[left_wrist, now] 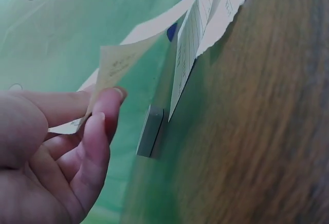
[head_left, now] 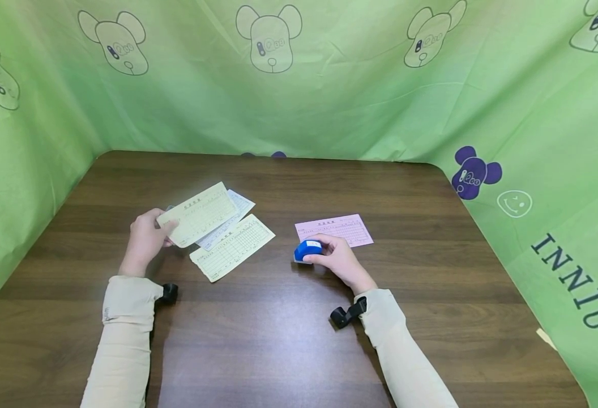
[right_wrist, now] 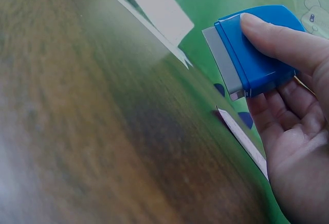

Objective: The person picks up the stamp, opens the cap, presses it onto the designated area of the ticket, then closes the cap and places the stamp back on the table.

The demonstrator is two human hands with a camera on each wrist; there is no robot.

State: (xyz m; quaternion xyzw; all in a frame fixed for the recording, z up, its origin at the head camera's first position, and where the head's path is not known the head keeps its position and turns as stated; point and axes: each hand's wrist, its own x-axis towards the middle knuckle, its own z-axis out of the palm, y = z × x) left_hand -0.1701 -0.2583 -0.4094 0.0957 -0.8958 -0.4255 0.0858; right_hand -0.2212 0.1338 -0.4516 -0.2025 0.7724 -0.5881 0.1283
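Note:
My left hand [head_left: 143, 238] pinches a pale yellow printed slip [head_left: 202, 212] by its left end, raised and tilted over the table. In the left wrist view the slip [left_wrist: 115, 62] bends up from between thumb and fingers. Partly under it in the head view lie a bluish slip [head_left: 240, 205] and another pale yellow form slip [head_left: 235, 246] with a torn edge. My right hand [head_left: 341, 259] grips a blue stamp [head_left: 307, 248] between thumb and fingers. The right wrist view shows the grey base of the stamp [right_wrist: 267, 49] held above the wood. Just behind that hand is a pink form slip [head_left: 342, 228].
A small grey rectangular block [left_wrist: 150, 131] stands beyond the left hand, mostly hidden by the raised slip in the head view. The brown wooden table [head_left: 258, 340] has a green printed curtain [head_left: 299, 113] around its back and sides.

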